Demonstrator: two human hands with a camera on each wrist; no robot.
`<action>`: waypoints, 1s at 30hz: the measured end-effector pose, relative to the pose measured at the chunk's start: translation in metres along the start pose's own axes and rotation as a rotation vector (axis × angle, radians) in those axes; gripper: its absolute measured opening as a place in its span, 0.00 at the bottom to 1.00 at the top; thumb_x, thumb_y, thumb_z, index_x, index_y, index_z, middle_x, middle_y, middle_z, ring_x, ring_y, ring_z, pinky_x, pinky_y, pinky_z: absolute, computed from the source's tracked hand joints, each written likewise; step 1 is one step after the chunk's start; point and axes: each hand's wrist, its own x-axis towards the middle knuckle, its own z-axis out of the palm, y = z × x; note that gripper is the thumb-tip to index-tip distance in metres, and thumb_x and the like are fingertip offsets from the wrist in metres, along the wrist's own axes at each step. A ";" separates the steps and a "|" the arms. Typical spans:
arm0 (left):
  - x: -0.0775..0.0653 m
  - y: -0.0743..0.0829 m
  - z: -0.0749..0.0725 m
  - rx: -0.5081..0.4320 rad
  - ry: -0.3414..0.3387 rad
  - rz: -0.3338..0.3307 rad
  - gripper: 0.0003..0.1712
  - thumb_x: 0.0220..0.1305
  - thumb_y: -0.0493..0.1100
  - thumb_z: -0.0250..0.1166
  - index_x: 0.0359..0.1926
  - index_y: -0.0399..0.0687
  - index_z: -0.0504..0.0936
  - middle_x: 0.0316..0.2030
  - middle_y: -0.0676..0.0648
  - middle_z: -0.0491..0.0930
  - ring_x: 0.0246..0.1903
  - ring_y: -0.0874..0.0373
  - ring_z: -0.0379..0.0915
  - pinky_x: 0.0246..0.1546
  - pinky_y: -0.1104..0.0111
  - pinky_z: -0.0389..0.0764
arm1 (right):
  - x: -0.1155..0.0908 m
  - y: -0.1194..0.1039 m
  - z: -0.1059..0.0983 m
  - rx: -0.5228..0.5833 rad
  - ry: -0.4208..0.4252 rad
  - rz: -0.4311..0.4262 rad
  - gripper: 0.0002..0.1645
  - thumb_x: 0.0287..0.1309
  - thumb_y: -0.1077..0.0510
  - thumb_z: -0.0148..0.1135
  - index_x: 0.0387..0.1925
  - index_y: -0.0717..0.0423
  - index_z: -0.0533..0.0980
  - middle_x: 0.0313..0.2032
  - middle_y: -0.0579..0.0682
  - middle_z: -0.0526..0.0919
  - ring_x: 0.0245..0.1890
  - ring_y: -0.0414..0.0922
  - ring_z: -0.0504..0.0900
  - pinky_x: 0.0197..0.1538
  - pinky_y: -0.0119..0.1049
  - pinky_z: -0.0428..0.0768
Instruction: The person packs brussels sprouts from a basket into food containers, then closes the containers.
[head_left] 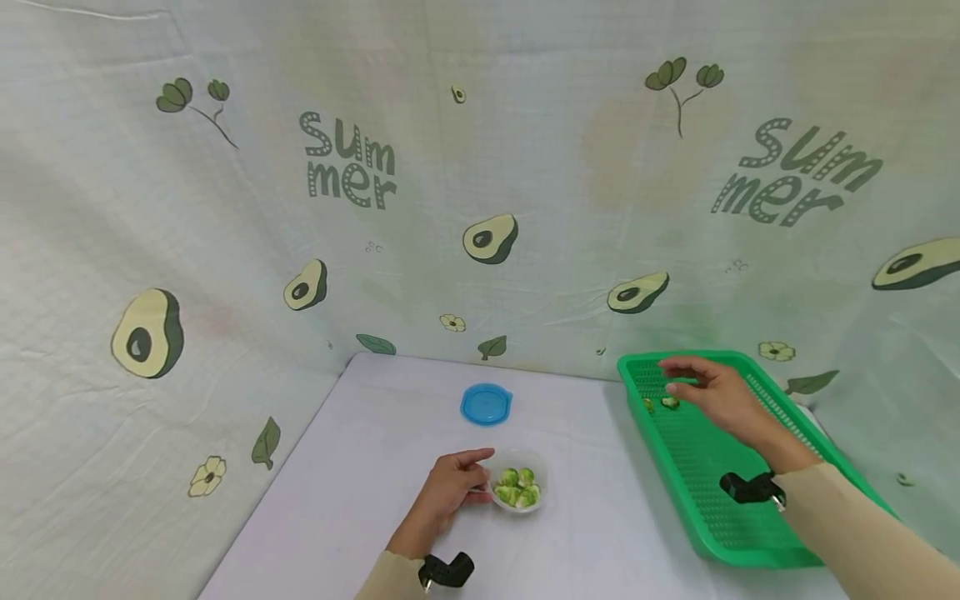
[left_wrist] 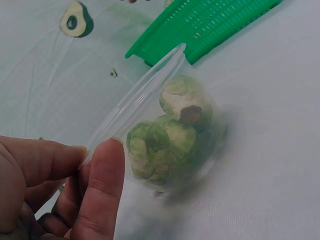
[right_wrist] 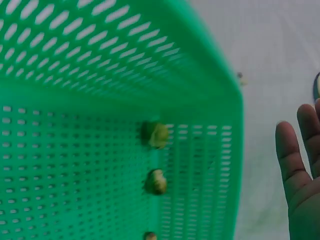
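The left hand (head_left: 453, 485) pinches the rim of a clear bowl (head_left: 519, 457) between thumb and fingers, while the right hand (head_left: 718, 402) hangs over the far end of a green basket (head_left: 723, 500), its fingers loosely extended and holding nothing visible. The bowl stands near the middle of the white surface (head_left: 588, 508), with a bare stretch of it between bowl and basket and another running to the surface's left edge. The basket's far rim lies close to the printed cloth (head_left: 555, 167) that rises behind; its long side faces the bowl, well apart from it. A blue lid (head_left: 486, 404) lies flat beyond the bowl, not touching it.

There is one bowl, one lid and one basket. At least four Brussels sprouts (head_left: 527, 497) sit in the bowl; some overlap, so the exact count is unclear.

In the basket, the head view shows two small sprouts (head_left: 670, 402), but the right wrist view shows three, the lowest cut off by the frame. The left wrist view reveals a brown cut stem on one bowl sprout, which the head view does not.
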 end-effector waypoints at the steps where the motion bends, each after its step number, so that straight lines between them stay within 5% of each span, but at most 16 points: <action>1: 0.000 0.000 0.000 0.000 0.000 0.003 0.28 0.68 0.31 0.66 0.69 0.35 0.79 0.34 0.48 0.78 0.32 0.59 0.78 0.35 0.65 0.91 | 0.002 0.005 0.000 -0.004 -0.013 0.016 0.29 0.75 0.52 0.64 0.70 0.60 0.73 0.64 0.56 0.80 0.51 0.21 0.75 0.50 0.31 0.84; 4: 0.002 -0.002 -0.001 0.000 0.000 0.010 0.27 0.69 0.31 0.66 0.69 0.35 0.79 0.34 0.48 0.78 0.32 0.59 0.78 0.35 0.65 0.92 | 0.009 0.022 0.002 -0.012 -0.043 0.039 0.28 0.76 0.54 0.63 0.71 0.61 0.73 0.68 0.67 0.76 0.53 0.25 0.77 0.51 0.32 0.85; 7: 0.003 -0.002 -0.002 -0.006 -0.001 0.011 0.27 0.69 0.31 0.66 0.69 0.34 0.78 0.34 0.49 0.78 0.32 0.60 0.78 0.35 0.65 0.91 | 0.016 0.040 0.006 -0.006 -0.071 0.045 0.27 0.77 0.57 0.61 0.71 0.62 0.73 0.68 0.68 0.75 0.59 0.42 0.82 0.52 0.32 0.85; 12: 0.004 -0.003 -0.002 -0.003 0.000 0.007 0.28 0.69 0.31 0.66 0.69 0.34 0.78 0.34 0.49 0.78 0.32 0.60 0.78 0.35 0.66 0.91 | 0.026 0.061 0.014 0.002 -0.110 0.072 0.28 0.76 0.60 0.60 0.73 0.64 0.71 0.68 0.70 0.75 0.68 0.69 0.73 0.61 0.58 0.84; 15: 0.004 -0.003 -0.002 0.003 0.002 0.007 0.27 0.69 0.31 0.66 0.69 0.35 0.79 0.34 0.49 0.78 0.32 0.60 0.78 0.35 0.66 0.91 | 0.030 0.070 0.018 0.006 -0.122 0.083 0.27 0.77 0.61 0.59 0.72 0.65 0.71 0.68 0.71 0.75 0.68 0.70 0.73 0.63 0.66 0.79; 30: 0.003 -0.001 -0.001 -0.001 0.006 -0.001 0.27 0.69 0.31 0.65 0.69 0.34 0.78 0.34 0.49 0.77 0.30 0.59 0.78 0.35 0.66 0.91 | 0.050 0.107 0.035 0.009 -0.166 0.091 0.25 0.74 0.68 0.56 0.69 0.71 0.71 0.65 0.74 0.76 0.65 0.71 0.75 0.61 0.59 0.84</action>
